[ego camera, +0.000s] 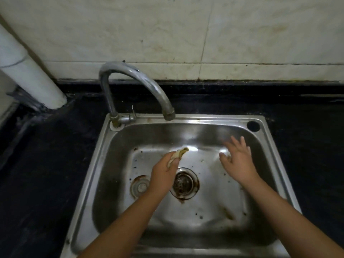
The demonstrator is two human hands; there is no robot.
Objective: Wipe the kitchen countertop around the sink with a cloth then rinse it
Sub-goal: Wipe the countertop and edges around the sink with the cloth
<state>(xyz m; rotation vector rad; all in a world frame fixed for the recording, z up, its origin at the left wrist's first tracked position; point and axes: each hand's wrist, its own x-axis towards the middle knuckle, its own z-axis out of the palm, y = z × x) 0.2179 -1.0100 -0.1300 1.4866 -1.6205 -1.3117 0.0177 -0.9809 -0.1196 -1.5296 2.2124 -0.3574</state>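
Note:
A stainless steel sink (104,146) is set into a black countertop (46,164). Over the basin, my left hand (163,172) grips a small crumpled yellowish cloth (179,152), whose end sticks out past my fingers toward the back of the basin. My right hand (236,157) hovers over the right side of the basin with fingers spread, holding nothing. A curved chrome tap (134,79) arches from the sink's back left corner, its spout (168,113) above the back rim. No water runs from it.
The drain strainer (183,184) sits in the basin's middle, with a rusty plug fitting (140,186) to its left. A round hole (253,126) marks the sink's back right corner. A white pipe (28,75) stands at the back left. Tiled wall (186,34) behind.

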